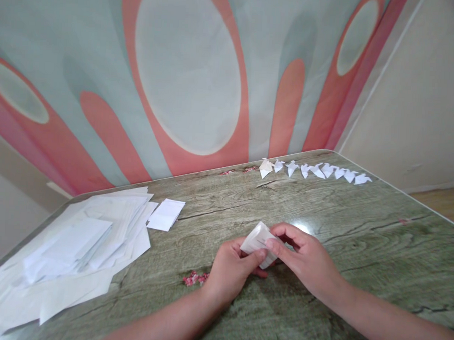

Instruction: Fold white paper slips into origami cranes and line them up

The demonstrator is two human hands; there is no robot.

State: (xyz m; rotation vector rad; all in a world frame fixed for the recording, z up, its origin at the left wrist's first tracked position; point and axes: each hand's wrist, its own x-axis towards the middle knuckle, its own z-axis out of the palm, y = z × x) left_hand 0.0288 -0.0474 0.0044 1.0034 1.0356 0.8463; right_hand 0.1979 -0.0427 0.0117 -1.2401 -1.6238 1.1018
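A small folded white paper (257, 237) is held up over the table, tilted, between my two hands. My left hand (232, 265) grips its lower left side, the thumb lying across the front face. On the right side, my right hand (302, 251) pinches the paper's edge, thumb in front and fingers behind. Part of the paper's back and lower edge is hidden by the fingers.
Loose white sheets (130, 236) lie piled at the left, with a folded white piece (166, 214) beside them. Several small folded paper figures (292, 168) stand in a row along the far edge of the wood-patterned table (210, 209). A patterned wall rises behind.
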